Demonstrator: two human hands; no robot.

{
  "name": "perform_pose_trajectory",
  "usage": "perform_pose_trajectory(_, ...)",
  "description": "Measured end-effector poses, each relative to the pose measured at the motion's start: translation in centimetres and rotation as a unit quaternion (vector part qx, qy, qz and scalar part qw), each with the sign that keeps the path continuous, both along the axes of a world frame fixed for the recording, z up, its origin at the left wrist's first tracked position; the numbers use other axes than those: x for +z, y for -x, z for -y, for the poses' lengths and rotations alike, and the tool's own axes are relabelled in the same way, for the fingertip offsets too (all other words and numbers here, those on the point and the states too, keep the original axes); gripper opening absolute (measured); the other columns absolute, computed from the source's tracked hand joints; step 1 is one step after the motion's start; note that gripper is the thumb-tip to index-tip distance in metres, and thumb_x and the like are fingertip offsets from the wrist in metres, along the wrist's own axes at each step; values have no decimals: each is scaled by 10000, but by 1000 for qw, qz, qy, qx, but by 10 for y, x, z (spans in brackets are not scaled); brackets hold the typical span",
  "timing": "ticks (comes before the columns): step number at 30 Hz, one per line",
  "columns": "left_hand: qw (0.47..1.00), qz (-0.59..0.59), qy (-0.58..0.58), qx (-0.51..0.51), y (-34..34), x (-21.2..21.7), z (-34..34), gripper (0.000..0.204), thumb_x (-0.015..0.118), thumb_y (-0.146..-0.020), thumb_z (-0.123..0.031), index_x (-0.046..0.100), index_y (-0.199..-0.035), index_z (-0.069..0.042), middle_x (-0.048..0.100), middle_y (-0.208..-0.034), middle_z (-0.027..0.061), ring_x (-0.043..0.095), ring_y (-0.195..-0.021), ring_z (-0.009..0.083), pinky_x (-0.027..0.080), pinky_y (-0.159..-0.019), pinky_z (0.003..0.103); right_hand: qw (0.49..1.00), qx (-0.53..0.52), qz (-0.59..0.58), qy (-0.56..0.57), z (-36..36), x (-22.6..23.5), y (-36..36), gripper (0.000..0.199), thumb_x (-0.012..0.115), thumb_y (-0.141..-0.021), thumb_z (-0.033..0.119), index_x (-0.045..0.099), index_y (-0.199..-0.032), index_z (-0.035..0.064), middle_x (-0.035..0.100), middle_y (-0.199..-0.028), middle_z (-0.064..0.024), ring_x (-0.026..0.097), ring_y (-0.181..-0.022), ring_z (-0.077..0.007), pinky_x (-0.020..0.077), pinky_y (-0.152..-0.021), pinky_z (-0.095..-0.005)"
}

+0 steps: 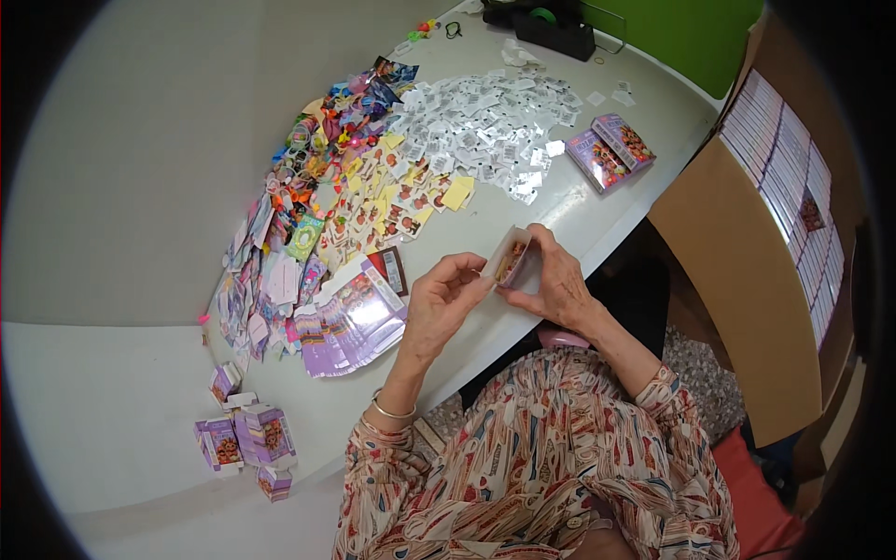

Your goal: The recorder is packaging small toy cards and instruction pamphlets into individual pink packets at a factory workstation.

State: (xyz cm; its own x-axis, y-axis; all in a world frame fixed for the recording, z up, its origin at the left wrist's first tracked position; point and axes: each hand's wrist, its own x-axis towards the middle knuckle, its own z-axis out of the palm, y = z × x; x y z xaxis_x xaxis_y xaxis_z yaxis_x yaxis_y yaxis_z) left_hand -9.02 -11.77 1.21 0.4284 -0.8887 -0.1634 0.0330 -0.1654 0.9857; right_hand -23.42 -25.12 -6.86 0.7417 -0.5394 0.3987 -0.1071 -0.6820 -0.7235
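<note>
Between my two hands, over the table's front edge, is a small open cardboard box (505,250) tilted so its inside faces up. Some brownish-yellow contents show in it, too small to name. My left hand (441,301) pinches the box's left side with thumb and fingers. On the other side, my right hand (562,282) is curled round the box, its thumb below. Left of my left hand lies a fanned stack of flat purple cartons (350,322), with a dark brown card (390,271) beside it. Yellow-backed picture stickers (383,201) are spread beyond.
A heap of small clear packets (485,121) covers the far middle, beside colourful small trinkets (322,140). Two closed purple boxes (611,152) lie at the right. Several folded-up boxes (261,434) stand front left. A large carton (747,280) packed with boxes is right; a tape dispenser (555,35) is at the back.
</note>
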Motion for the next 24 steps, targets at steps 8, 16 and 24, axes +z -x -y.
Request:
perform_pose_trajectory(8, 999, 35, 14, 28, -18, 17, -21, 253, 645, -898, -72, 599, -1131, 13, 652, -983, 28, 603, -908, 99, 480, -810, 235, 999, -6, 42, 12, -2, -6, 0, 896, 870, -618, 185, 320, -1310, 34, 552, -1150, -185, 615, -973, -362, 517, -806, -400)
perform_pose_trajectory(16, 883, 401, -100, 224, -223, 12, -94, 233, 668, -849, -169, 671, -1004, 4, 675, -822, 78, 611, -738, 134, 472, -652, 279, 999, -17, 7, 33, -5, -6, -1, 917, 849, -663, 216, 250, -1330, 24, 592, -1079, -203, 646, -884, -348, 532, -771, -401)
perform_pose_trajectory(24, 671, 662, -297, 157, -290, -55, -80, 398, 735, -674, -313, 624, -888, 3, 656, -921, 223, 616, -879, 382, 485, -794, 473, 999, -16, -37, 9, -7, 5, 1, 952, 860, -660, 233, 224, -1335, 22, 594, -1075, -201, 643, -901, -351, 531, -789, -401)
